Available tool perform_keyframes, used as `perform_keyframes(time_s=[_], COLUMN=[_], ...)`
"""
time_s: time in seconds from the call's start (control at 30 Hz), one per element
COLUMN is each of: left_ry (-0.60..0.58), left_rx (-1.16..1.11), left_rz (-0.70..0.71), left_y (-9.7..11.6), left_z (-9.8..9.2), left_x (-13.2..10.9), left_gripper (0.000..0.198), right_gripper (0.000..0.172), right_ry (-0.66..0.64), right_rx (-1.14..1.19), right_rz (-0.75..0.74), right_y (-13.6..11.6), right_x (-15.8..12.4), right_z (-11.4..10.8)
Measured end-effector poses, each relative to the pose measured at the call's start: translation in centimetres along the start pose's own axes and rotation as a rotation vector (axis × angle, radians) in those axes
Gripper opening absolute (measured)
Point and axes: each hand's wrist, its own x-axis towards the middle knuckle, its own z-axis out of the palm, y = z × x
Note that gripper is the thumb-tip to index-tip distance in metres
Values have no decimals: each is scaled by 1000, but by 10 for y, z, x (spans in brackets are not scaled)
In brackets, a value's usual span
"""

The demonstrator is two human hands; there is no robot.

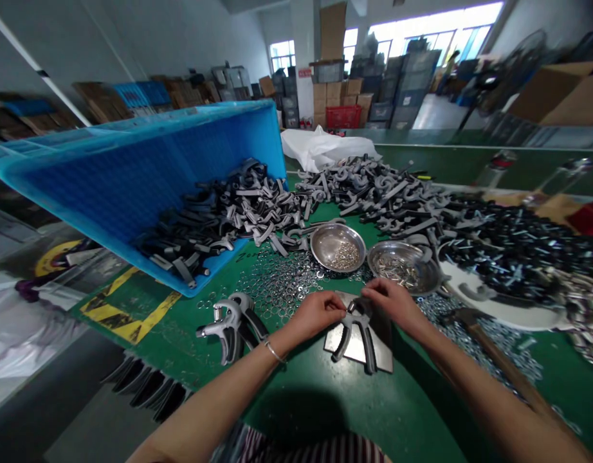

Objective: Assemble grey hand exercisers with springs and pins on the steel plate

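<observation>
Seemingly fitting parts at the head of a grey-and-black hand grip, on the metal plate at near middle, with left hand pinched on its left side and right hand curled close at the right (cannot tell if clamped on anything). Probably calls next for steadying both handles and keeping the joint aligned.

There are two metal bowls, one metal plate, one hammer.
</observation>
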Motion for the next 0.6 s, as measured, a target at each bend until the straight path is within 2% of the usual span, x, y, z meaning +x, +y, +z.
perform_keyframes(time_s=[0.13, 0.23, 0.33, 0.47, 0.6], left_ry=[-14, -22, -25, -41, -69], left_rx=[468, 816, 1002, 1117, 1208], left_rz=[223, 350, 399, 455, 517], left_y=[2, 0, -1, 1, 2], left_z=[5, 13, 20, 23, 23], left_x=[2, 5, 8, 10, 10], left_gripper=[9, 15, 19, 22, 22], right_gripper=[27, 30, 30, 31, 32], right_ry=[13, 27, 20, 21, 84], right_rx=[370, 612, 754, 884, 904], right_rz=[203, 350, 377, 408, 427], right_y=[18, 23, 22, 18, 20], right_x=[-74, -101, -108, -103, -99], right_z=[4, 11, 19, 26, 28])
